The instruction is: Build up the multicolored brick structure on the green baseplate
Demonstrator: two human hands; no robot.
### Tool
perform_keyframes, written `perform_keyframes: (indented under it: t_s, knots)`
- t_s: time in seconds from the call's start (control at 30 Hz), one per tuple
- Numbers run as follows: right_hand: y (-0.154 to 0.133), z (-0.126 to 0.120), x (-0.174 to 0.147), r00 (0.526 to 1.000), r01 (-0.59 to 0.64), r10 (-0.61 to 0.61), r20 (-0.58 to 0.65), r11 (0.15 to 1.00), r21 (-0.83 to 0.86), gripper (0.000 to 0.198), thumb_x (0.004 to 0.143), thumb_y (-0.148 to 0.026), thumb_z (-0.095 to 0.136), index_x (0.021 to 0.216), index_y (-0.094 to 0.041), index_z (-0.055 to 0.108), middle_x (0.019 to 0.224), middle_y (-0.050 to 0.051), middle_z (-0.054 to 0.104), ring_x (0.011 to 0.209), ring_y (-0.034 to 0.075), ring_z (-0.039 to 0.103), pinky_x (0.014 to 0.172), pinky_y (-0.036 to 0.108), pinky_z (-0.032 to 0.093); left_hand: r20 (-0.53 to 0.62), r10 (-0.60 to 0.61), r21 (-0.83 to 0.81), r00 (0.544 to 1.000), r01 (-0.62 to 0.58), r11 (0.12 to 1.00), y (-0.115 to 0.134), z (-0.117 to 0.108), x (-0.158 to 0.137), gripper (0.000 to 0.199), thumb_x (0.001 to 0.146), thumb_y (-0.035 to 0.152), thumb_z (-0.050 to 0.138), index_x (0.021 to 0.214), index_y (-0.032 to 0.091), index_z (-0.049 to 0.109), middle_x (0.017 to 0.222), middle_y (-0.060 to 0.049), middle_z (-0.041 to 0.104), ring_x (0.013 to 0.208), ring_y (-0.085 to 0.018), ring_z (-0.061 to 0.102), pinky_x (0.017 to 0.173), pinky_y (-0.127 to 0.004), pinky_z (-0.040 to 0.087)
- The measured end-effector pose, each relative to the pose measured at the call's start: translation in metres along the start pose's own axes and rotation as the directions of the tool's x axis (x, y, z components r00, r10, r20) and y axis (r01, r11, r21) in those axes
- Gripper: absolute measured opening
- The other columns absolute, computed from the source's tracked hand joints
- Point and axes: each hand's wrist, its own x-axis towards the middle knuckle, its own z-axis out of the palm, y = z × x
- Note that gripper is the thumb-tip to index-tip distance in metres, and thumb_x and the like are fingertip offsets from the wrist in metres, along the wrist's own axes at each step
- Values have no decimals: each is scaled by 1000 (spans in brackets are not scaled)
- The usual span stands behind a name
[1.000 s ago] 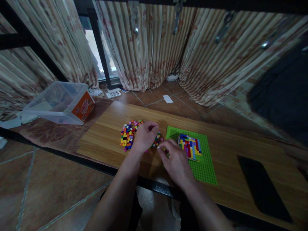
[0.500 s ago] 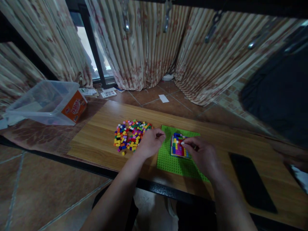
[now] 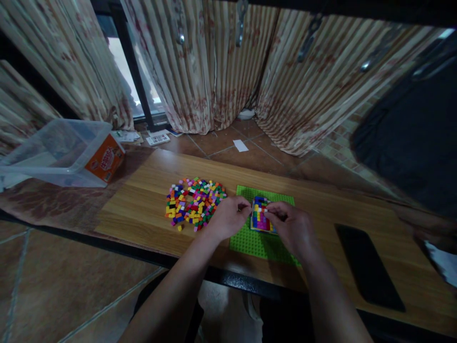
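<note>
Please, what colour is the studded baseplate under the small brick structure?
The studded baseplate is bright green, seen best in the head view.

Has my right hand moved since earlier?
Yes, your right hand moved right from the left edge of the green studded baseplate to the multicoloured brick block.

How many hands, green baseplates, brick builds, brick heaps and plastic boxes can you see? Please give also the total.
Left hand and right hand: 2
Green studded plastic baseplate: 1
Multicoloured brick build: 1
Heap of small multicoloured bricks: 1
Clear rectangular plastic box: 1
Total: 6
</note>
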Motion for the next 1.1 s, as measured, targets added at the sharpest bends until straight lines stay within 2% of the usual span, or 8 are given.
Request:
perform_keyframes:
  t_s: [0.17, 0.37, 0.77, 0.97, 1.1]
  knots:
    - [-2, -4, 1, 996, -94, 94, 2, 987, 134, 18, 78, -36, 67, 85, -21, 71, 82, 5, 75, 71, 20, 70, 66, 32, 54, -10, 16, 1, 1000, -16, 1000, -1, 0, 0, 22, 85, 17, 52, 84, 14, 73, 75, -3, 71, 69, -15, 61, 69, -25, 46]
    - [-7, -6, 5, 981, -182, 192, -25, 961, 209, 20, 75, -38, 68, 84, -21, 72, 84, 5, 77, 76, 22, 71, 70, 34, 55, -10, -2, -5, 1000, 2, 1000, 2, 0, -1, 21, 85, 16, 52, 83, 14, 73, 74, -3, 71, 69, -15, 61, 69, -26, 47]
    - [-8, 0, 8, 967, -240, 254, -28, 939, 246, 22, 69, -37, 68, 82, -20, 71, 81, 6, 76, 72, 22, 71, 66, 34, 55, 0, 2, 12, 1000, -2, 1000, 2, 7, -2, 22, 86, 17, 51, 84, 15, 73, 74, -2, 70, 66, -14, 60, 65, -25, 45]
    - [-8, 1, 11, 939, -314, 342, -41, 899, 305, 33, 62, -34, 72, 90, -18, 68, 73, 4, 75, 62, 20, 69, 60, 33, 54, -3, -19, -6, 1000, 19, 1000, 2, 13, -3, 16, 82, 14, 55, 84, 15, 71, 75, -2, 71, 66, -14, 61, 63, -25, 45]
    - [-10, -1, 13, 937, -325, 347, -30, 902, 284, 40, 61, -33, 73, 97, -17, 67, 71, 4, 75, 61, 21, 69, 60, 32, 53, -39, -33, -13, 999, 32, 999, 3, 17, -4, 12, 80, 13, 57, 82, 15, 69, 76, -3, 71, 67, -14, 62, 64, -25, 46]
